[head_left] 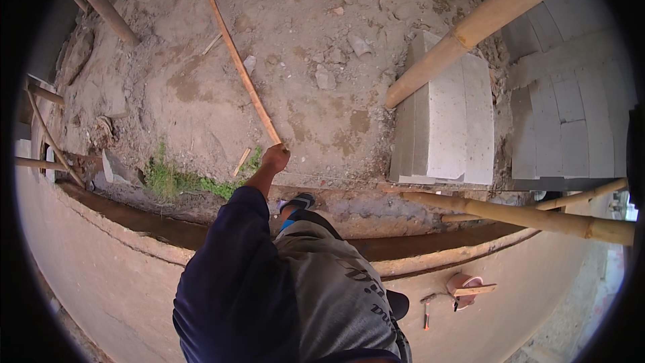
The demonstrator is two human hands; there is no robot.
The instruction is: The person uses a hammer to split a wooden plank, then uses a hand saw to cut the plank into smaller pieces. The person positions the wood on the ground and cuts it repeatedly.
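Note:
My left hand (276, 158), reaching forward from a dark blue sleeve (242, 262), is closed around the near end of a long, thin wooden strip (236, 60). The strip slants away to the far left over rough, sandy ground (289, 20). Just left of the hand lies a short wood offcut (242, 161), beside some green weeds (168, 178). One of my feet (297, 202), in a dark shoe or sandal, stands below the hand. My right hand is out of view.
Pale blocks (460, 117) are stacked at the right, with a thick bamboo pole (484, 20) slanting across them. Another bamboo pole (524, 215) juts in lower right. A hammer (426, 310) lies near a bucket (460, 284) with wood across it. A trench (443, 238) runs crosswise.

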